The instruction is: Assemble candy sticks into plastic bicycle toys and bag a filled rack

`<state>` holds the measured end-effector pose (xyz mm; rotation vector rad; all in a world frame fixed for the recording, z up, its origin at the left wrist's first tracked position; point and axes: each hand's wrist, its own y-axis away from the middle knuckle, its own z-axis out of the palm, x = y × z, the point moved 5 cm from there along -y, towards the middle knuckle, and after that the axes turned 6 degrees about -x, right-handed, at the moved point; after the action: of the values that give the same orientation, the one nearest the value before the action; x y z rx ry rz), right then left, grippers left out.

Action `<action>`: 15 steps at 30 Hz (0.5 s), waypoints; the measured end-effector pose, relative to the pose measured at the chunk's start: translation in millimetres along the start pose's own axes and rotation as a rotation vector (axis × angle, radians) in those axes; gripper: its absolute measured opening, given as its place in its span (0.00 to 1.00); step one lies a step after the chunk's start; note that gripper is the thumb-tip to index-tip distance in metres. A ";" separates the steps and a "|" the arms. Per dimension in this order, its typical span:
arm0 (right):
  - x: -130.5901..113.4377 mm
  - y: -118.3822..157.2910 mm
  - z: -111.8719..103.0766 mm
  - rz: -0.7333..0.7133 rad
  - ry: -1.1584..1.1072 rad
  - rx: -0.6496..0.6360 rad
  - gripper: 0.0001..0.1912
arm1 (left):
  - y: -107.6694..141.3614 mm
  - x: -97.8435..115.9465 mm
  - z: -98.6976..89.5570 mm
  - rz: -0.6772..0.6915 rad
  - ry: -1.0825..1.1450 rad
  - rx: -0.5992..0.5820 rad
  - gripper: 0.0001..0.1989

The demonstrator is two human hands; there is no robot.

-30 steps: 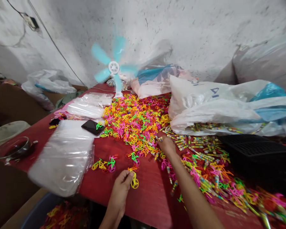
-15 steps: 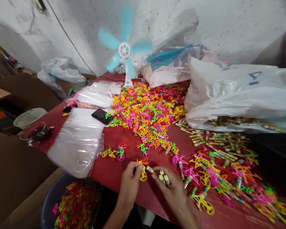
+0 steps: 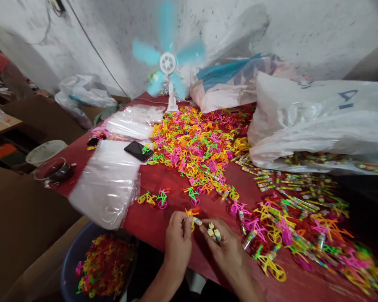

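Over the near edge of the red table, my left hand [image 3: 178, 239] pinches a small plastic toy bicycle [image 3: 192, 225], yellow and orange and partly hidden by the fingers. Several short printed tubes [image 3: 214, 233] with pale ends are bunched in my right hand [image 3: 228, 247], whose fingers are closed round them. One printed tube [image 3: 197, 221] sticks out from these fingertips to the left, its tip right at the toy bicycle; whether it has entered the toy cannot be made out. Just beyond lie loose toy bicycles [image 3: 162, 198] in green, pink and yellow.
A large heap of toy bicycle parts [image 3: 192, 147] lies before a spinning fan [image 3: 168, 63]. Bicycles with tubes [image 3: 280, 235] spread at right, beside a white sack [image 3: 302, 121]. Clear plastic bags [image 3: 107, 180], a phone [image 3: 137, 151], a glass cup [image 3: 52, 171] and a filled basin [image 3: 66, 268] are leftward.
My hands have come closer together, bringing the tube's tip from beside the toy bicycle up to it. The whole view has shifted slightly, and a person's red sleeve now shows at far left.
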<state>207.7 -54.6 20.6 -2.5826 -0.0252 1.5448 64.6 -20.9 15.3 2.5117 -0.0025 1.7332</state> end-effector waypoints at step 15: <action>22.4 25.7 -70.6 0.188 0.077 0.207 0.16 | -15.1 10.9 10.8 0.109 -0.031 -0.258 0.10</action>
<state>279.0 -85.6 30.8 -2.5361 0.3748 1.4162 79.4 -6.2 20.6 2.3886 -0.3486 1.6122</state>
